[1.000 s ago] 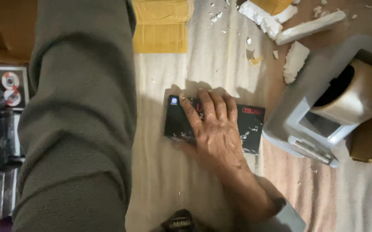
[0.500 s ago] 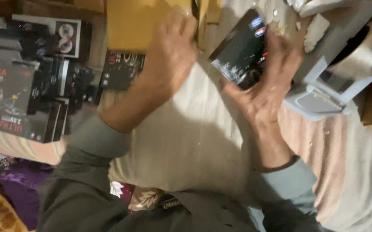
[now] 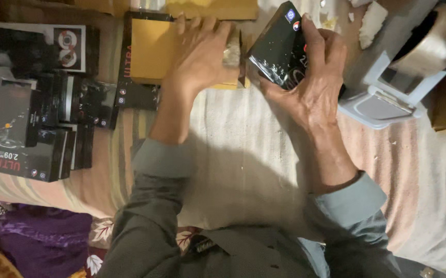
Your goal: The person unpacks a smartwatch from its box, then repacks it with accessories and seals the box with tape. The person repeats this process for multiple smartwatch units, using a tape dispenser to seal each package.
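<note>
My right hand [image 3: 313, 82] grips a small black printed box [image 3: 279, 44], held tilted above the striped cloth. My left hand [image 3: 199, 56] rests on a yellow padded envelope [image 3: 153, 49], its fingers curled over the envelope's right end close to the black box. Both forearms wear grey-green sleeves. The two hands are almost touching at the top middle of the view.
A pile of black product boxes [image 3: 22, 118] lies at the left. A grey tape dispenser [image 3: 388, 87] with a brown tape roll [image 3: 429, 36] stands at the right. White foam scraps [image 3: 372, 20] lie at the top. A purple fabric [image 3: 42, 242] is at the lower left.
My right hand lifted the black box off the cloth and holds it raised. My left hand came in and settled on the yellow envelope. The view shifted left, showing the box pile.
</note>
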